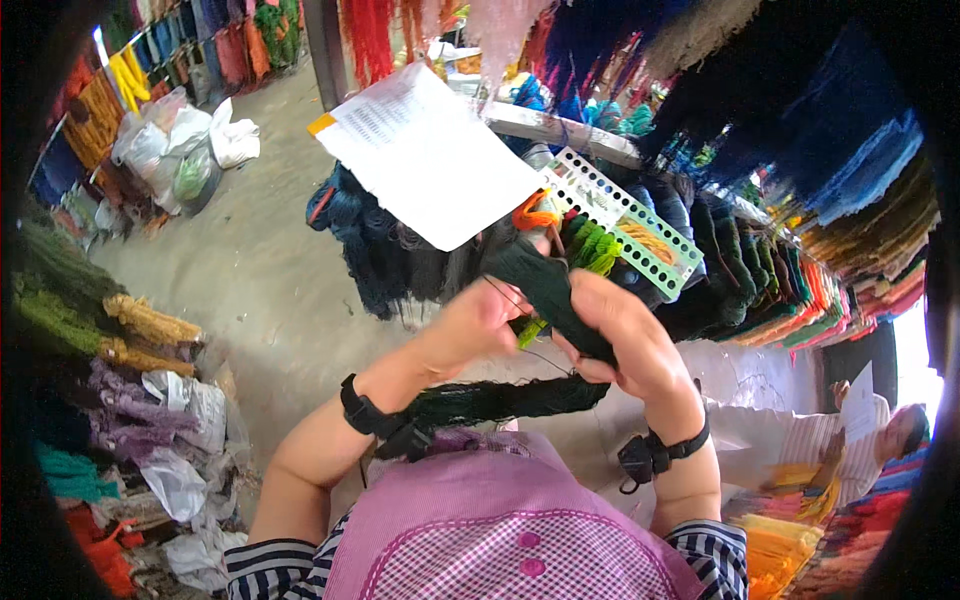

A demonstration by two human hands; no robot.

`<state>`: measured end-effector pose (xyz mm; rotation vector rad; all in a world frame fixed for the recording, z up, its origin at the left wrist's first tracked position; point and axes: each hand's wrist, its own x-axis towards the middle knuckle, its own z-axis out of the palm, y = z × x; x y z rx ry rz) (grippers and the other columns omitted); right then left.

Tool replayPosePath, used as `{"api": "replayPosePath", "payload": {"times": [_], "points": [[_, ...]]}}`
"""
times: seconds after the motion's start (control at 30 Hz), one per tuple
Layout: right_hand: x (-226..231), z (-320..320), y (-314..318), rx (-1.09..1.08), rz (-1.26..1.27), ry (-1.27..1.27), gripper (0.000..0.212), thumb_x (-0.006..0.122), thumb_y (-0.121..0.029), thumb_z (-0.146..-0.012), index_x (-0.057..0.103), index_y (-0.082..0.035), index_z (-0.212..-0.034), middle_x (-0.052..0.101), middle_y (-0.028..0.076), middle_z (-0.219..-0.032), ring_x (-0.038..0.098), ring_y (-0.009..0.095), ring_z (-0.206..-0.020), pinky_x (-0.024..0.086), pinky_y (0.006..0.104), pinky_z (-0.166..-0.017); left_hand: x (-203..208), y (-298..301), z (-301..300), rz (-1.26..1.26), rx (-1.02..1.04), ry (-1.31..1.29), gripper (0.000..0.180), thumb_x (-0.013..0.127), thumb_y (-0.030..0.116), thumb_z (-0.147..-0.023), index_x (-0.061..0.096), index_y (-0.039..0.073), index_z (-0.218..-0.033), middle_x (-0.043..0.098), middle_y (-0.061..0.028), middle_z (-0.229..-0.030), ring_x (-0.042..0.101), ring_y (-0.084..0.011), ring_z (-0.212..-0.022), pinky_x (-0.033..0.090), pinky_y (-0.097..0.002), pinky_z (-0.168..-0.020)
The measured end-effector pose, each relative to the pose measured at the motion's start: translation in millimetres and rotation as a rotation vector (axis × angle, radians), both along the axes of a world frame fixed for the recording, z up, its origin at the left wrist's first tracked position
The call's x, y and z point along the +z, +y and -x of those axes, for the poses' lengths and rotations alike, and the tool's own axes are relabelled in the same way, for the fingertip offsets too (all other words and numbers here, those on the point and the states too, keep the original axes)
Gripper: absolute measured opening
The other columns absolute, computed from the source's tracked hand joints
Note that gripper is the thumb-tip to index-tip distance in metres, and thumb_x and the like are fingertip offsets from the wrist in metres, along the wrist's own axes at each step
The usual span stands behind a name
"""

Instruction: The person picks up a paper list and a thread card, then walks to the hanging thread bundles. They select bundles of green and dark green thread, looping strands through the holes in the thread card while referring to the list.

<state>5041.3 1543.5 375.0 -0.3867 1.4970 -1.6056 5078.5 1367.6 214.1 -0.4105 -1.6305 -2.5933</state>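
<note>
My right hand (pixel 625 325) is closed round a folded bundle of dark green yarn (pixel 545 285), thumb on top. My left hand (pixel 470 325), smeared by motion, is pinched at the bundle's left side, where a thin dark strand runs by its fingertips. A small bright green skein (pixel 595 245) and an orange skein (pixel 537 212) show just beyond the bundle. Beneath my hands, a long dark skein (pixel 510 400) stretches across in front of my apron. A white printed sheet (pixel 440 165) and a pale card with punched holes (pixel 650 245) lie past my hands.
Dark skeins (pixel 400 255) hang from a rail (pixel 560 133) ahead, with coloured ones along the right. White plastic bags (pixel 180 145) stand on the floor at far left. Yarn piles (pixel 140 415) line the near left. A person in a striped top (pixel 830 445) is at the right, holding paper.
</note>
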Motion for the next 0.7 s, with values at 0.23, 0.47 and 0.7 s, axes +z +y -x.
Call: {"api": "replayPosePath", "payload": {"times": [0.23, 0.47, 0.7], "points": [[-75.6, 3.1, 28.1, -0.239, -0.026, 0.700, 0.019, 0.069, -0.008, -0.084, 0.061, -0.002, -0.101, 0.060, 0.002, -0.093, 0.055, 0.010, -0.084, 0.045, 0.0259, -0.078, 81.3, 15.4, -11.4, -0.582, -0.142, -0.194, 0.076, 0.044, 0.058, -0.091, 0.030, 0.007, -0.146, 0.049, -0.0105, -0.138, 0.047, -0.0214, -0.126, 0.033, -0.0368, -0.110], [-74.4, 7.6, 7.5, -0.435, 0.052, 0.646, 0.012, 0.068, -0.011, -0.086, 0.065, 0.000, -0.090, 0.059, 0.001, -0.091, 0.055, 0.009, -0.081, 0.045, 0.0242, -0.074, 90.6, 17.7, -12.3, -0.272, -0.142, -0.060, 0.088, 0.032, 0.067, -0.090, 0.028, -0.001, -0.145, 0.032, -0.0117, -0.150, 0.031, -0.0202, -0.138, 0.023, -0.0353, -0.114], [-67.5, 2.8, -1.3, -0.274, 0.204, 0.368, 0.010, 0.066, -0.011, -0.089, 0.065, -0.002, -0.092, 0.059, -0.004, -0.089, 0.052, 0.005, -0.079, 0.043, 0.0207, -0.073, 90.3, 4.9, -19.6, 0.052, 0.110, 0.069, 0.064, 0.057, 0.043, -0.090, 0.047, -0.004, -0.132, 0.053, -0.0136, -0.132, 0.052, -0.0190, -0.118, 0.040, -0.0324, -0.102]]}}
